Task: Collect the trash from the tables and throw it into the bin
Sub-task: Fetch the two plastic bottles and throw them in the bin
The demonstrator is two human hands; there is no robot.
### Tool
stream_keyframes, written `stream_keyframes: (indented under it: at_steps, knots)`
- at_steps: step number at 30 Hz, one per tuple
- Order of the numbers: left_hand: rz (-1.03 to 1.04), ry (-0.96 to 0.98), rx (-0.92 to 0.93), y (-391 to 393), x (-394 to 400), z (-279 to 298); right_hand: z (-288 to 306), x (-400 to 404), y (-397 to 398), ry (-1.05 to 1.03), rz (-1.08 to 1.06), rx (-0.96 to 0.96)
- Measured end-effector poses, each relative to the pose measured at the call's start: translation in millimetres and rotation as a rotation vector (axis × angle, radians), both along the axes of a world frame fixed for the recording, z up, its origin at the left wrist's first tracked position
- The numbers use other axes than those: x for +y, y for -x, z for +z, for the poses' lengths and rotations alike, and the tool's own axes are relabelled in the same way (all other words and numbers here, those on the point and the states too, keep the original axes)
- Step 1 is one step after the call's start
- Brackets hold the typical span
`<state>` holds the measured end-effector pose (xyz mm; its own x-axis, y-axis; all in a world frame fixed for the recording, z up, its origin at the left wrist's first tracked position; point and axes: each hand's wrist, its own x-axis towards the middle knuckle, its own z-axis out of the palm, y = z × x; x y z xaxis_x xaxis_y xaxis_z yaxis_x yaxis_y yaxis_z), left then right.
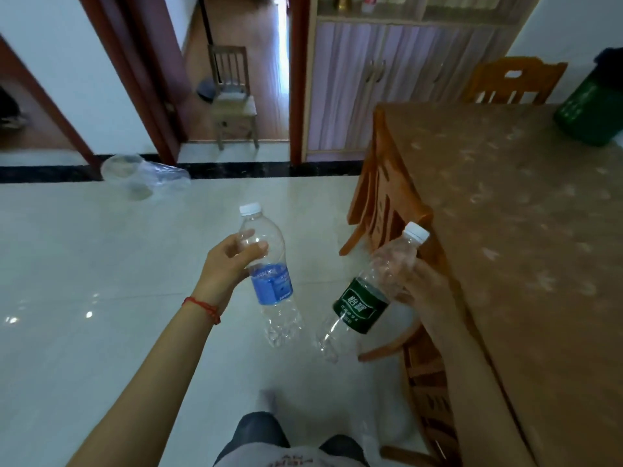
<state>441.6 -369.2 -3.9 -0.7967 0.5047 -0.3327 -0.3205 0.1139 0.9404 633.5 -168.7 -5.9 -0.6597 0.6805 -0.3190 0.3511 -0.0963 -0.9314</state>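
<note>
The person is holding two empty plastic water bottles, one in each hand, out over the floor just beside the table [505, 214]. The left hand [226, 264] is wrapping its fingers around the upper part of the blue-label bottle [269, 281], thumb pressing on the front. The right hand [424, 291] is curling its fingers around the upper part of the green-label bottle [360, 298], which is tilting with its cap toward the table.

Both bottles look empty, so they are probably very light. The thin plastic will likely squash if squeezed hard. Holding them around the upper part, as now, seems good.

A green bin [590, 109] is standing at the far end of the table. Two white caps are showing, one on each bottle. A clear plastic bag [145, 176] is lying on the floor, well apart from the table.
</note>
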Motion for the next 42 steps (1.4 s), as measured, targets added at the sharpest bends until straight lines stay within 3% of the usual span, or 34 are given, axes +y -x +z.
stream_keyframes:
  at_steps: [4,8,15,19,42]
  knots:
    - [0.081,0.061,-0.023,45,-41,-12,-19,-26,56,0.037,0.11,-0.1]
    - [0.152,0.091,-0.044,81,-69,-21,-29,-44,105,0.156,0.096,-0.057]
    - [0.165,0.133,-0.06,123,-71,-31,-33,-40,158,0.148,0.139,0.017]
    - [0.172,0.131,-0.062,153,-50,-34,-39,-15,192,0.123,0.208,-0.003]
    - [0.157,0.13,-0.006,417,162,-23,-37,184,451,0.154,0.116,0.042]
